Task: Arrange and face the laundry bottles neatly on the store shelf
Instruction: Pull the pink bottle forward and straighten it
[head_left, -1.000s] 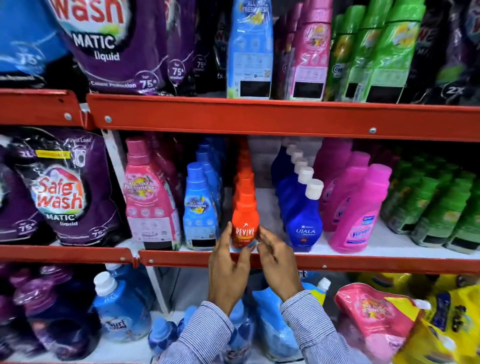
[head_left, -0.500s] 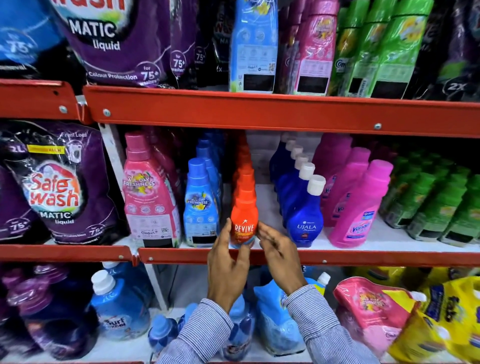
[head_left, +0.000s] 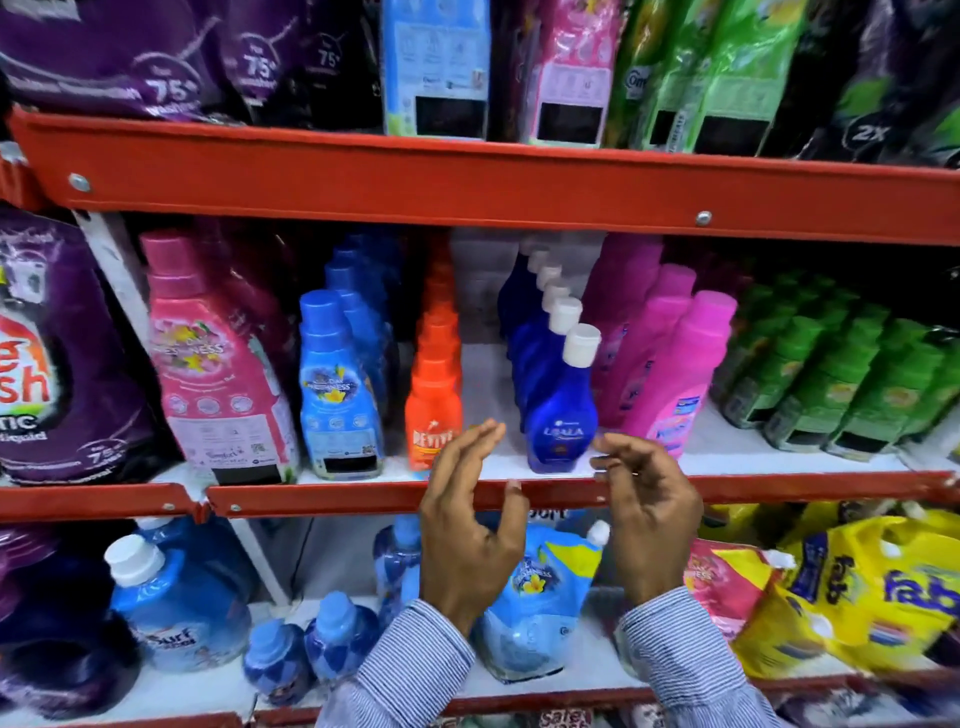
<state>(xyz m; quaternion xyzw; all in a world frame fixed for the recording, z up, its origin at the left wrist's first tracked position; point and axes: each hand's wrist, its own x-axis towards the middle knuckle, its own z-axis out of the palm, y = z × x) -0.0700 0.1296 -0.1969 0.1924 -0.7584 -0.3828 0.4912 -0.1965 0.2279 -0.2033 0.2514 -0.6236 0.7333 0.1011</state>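
On the middle shelf (head_left: 363, 496) stand rows of bottles. An orange Revive bottle (head_left: 434, 410) fronts its row, label forward. To its right a dark blue bottle with a white cap (head_left: 562, 410) leads another row. My left hand (head_left: 467, 519) hovers in front of the shelf edge between these two bottles, fingers apart, holding nothing. My right hand (head_left: 649, 514) is just right of the dark blue bottle's base, fingers curled loosely, also holding nothing. Neither hand touches a bottle.
Left of the orange row are light blue bottles (head_left: 337, 405) and a pink bottle (head_left: 218, 374); right are pink bottles (head_left: 675, 379) and green bottles (head_left: 831, 384). Purple pouches (head_left: 62, 364) fill the far left. The lower shelf holds blue bottles and yellow pouches (head_left: 883, 587).
Both hands have let go of the orange Revive bottle and shifted right, toward the dark blue bottle. The camera has moved closer and to the right.
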